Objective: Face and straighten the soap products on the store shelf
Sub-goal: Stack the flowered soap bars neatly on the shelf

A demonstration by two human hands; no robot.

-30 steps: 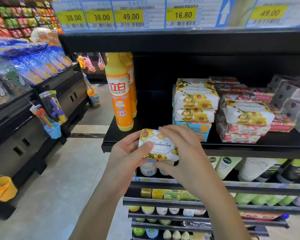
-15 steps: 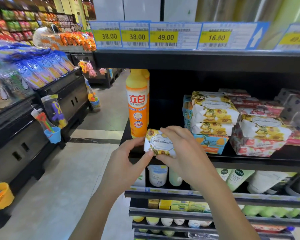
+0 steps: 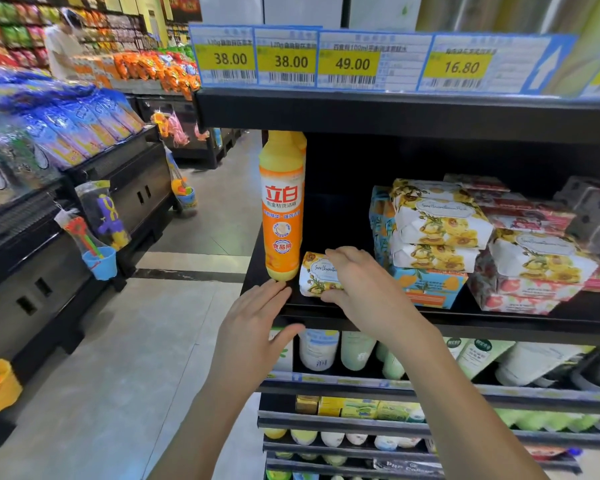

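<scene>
ok, right hand (image 3: 364, 292) grips floral soap bar (image 3: 316, 276) on black shelf (image 3: 499, 329) just beside orange detergent bottle (image 3: 281, 216); left hand (image 3: 253, 318) flat, fingers straight, holding nothing, at shelf edge.

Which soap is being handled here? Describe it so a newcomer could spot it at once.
Find the black shelf under the yellow price tags, then the tall orange bottle at its left end. Just right of the bottle's base is a lone sunflower-print soap bar, gripped by the right hand; its lookalikes sit stacked further right.
</scene>
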